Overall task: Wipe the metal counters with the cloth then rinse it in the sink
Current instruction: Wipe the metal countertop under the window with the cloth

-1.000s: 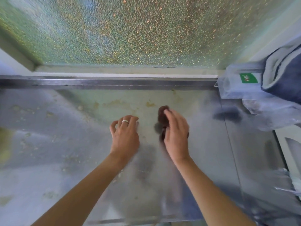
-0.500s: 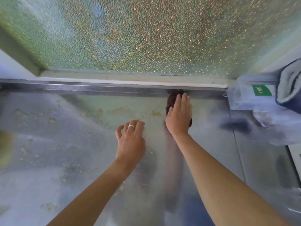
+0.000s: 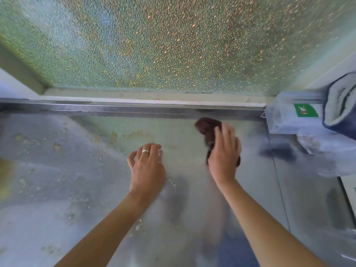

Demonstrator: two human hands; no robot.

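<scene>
A dark brown cloth [image 3: 208, 128] lies bunched on the metal counter [image 3: 77, 180] near its raised back rim. My right hand [image 3: 223, 155] presses flat on the cloth with straight fingers, covering its near part. My left hand [image 3: 147, 168], with a ring on one finger, rests on the counter to the left of the cloth, its fingertips curled down onto the metal and holding nothing. Yellowish dried stains and crumbs cover the counter's left and middle. No sink is in view.
A frosted glass window [image 3: 173, 45] rises behind the counter's back rim [image 3: 134, 108]. At the right stand a clear plastic bag with a green label [image 3: 289, 116] and a folded blue and white towel [image 3: 341, 106]. A seam in the counter [image 3: 277, 180] runs toward me at right.
My right hand pushed the cloth away to the back rim, then drew it back a little toward me and to the right. My left hand stayed in place on the counter.
</scene>
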